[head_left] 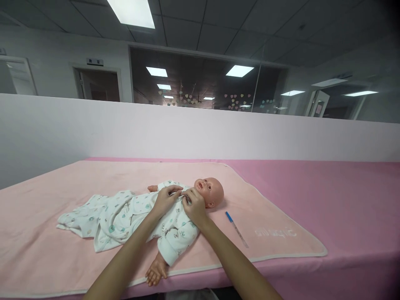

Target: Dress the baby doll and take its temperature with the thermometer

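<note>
A baby doll (215, 189) lies on its back with its head to the right. It wears a white onesie (120, 212) printed with small green and grey shapes. Both of my hands are at the chest, close below the doll's chin. My left hand (167, 200) has its thumb and fingers pinched at the onesie's front. Beside it, my right hand (194, 205) is curled, fingertips pressed together on the cloth near the neckline. What exactly lies between the fingertips is too small to make out. One doll hand (157, 270) hangs towards the table's front edge.
A peach blanket (281, 246) with a pale border lies under the doll, over a pink table cover (353, 200). Right of the doll lies a thin pen-like stick with a blue cap (229, 216). A white partition (200, 133) stands behind the table.
</note>
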Demonstrator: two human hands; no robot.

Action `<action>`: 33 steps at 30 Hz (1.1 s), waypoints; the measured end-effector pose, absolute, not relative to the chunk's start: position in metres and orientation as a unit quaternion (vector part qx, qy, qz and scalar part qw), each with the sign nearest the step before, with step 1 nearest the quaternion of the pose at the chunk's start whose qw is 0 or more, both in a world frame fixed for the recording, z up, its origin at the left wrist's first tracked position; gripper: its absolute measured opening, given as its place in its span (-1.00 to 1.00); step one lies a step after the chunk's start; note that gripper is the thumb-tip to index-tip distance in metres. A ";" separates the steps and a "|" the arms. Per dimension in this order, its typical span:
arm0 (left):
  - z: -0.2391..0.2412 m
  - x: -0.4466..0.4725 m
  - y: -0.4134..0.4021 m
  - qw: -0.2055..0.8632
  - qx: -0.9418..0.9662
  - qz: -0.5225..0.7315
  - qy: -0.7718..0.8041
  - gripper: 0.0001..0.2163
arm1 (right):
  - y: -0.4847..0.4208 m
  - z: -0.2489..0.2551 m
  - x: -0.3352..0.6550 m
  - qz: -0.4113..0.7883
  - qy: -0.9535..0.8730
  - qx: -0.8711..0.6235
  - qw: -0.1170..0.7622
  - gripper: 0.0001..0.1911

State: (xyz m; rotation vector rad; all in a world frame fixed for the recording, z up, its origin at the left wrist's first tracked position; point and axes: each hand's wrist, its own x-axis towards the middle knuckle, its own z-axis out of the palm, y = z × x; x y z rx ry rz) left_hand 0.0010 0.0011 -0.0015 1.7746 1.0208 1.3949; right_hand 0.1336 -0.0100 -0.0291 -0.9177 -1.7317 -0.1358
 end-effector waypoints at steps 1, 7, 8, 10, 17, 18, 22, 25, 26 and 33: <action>-0.002 0.001 0.002 0.329 0.677 0.533 0.387 -0.83 | -0.010 -0.029 0.133 -0.050 -0.735 -0.382 0.557 -0.77; -0.003 0.001 0.003 0.339 0.681 0.523 0.385 -0.79 | -0.009 -0.031 0.132 -0.029 -0.727 -0.398 0.559 -0.83; -0.003 0.001 0.002 0.339 0.683 0.520 0.385 -0.79 | -0.009 -0.031 0.132 -0.032 -0.724 -0.402 0.560 -0.84; -0.001 0.000 0.001 0.338 0.687 0.519 0.380 -0.79 | -0.010 -0.031 0.132 -0.038 -0.718 -0.404 0.565 -0.84; 0.002 0.000 -0.004 0.312 0.726 0.495 0.360 -0.80 | -0.012 -0.028 0.132 -0.042 -0.715 -0.391 0.579 -0.83; 0.002 0.000 -0.005 0.305 0.732 0.492 0.360 -0.80 | -0.012 -0.028 0.132 -0.043 -0.715 -0.390 0.578 -0.83; 0.001 -0.001 -0.006 0.272 0.755 0.478 0.357 -0.78 | -0.010 -0.031 0.133 -0.052 -0.711 -0.396 0.579 -0.84; -0.001 -0.001 -0.007 0.244 0.767 0.471 0.360 -0.77 | -0.008 -0.032 0.133 -0.061 -0.707 -0.403 0.578 -0.84; -0.001 -0.001 -0.007 0.233 0.769 0.472 0.362 -0.76 | -0.008 -0.033 0.133 -0.064 -0.705 -0.406 0.578 -0.84; 0.000 0.000 -0.009 0.222 0.769 0.470 0.373 -0.78 | -0.009 -0.031 0.132 -0.065 -0.704 -0.407 0.579 -0.86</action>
